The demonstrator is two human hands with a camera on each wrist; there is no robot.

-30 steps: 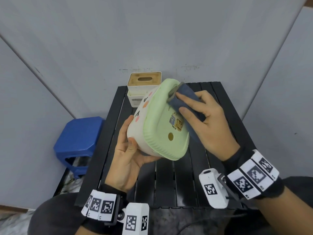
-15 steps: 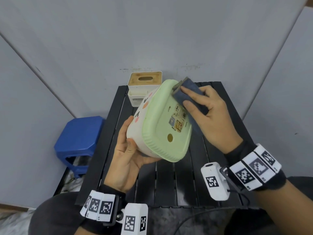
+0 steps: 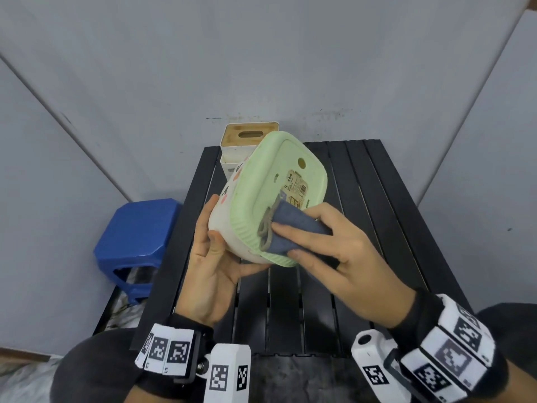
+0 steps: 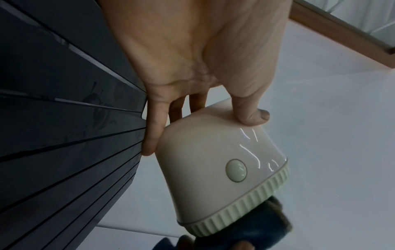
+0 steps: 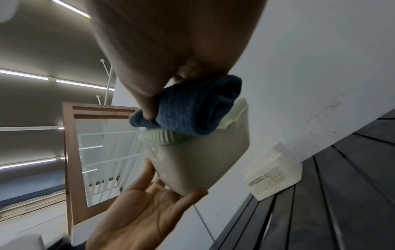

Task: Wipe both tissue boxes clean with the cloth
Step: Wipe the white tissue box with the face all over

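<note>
A rounded white tissue box with a pale green base [image 3: 273, 196] [image 4: 224, 170] [image 5: 198, 159] is held tilted above the table, its green underside facing me. My left hand [image 3: 215, 257] [image 4: 205, 118] [image 5: 145, 203] grips its white body from below and the left, thumb on the side. My right hand [image 3: 328, 251] [image 5: 153, 94] holds a folded blue cloth [image 3: 290, 231] [image 5: 192, 108] [image 4: 256, 225] and presses it against the near edge of the green base. A second white tissue box with a wooden slotted top [image 3: 250, 138] [image 5: 273, 174] stands at the table's far edge.
The black slatted table [image 3: 363, 228] lies under both hands. A blue plastic stool [image 3: 136, 237] stands on the floor to the left. Grey walls close in behind and on both sides.
My right hand has dragged the cloth from the far top edge of the green base down to its near edge. The box's base is tilted further up toward me.
</note>
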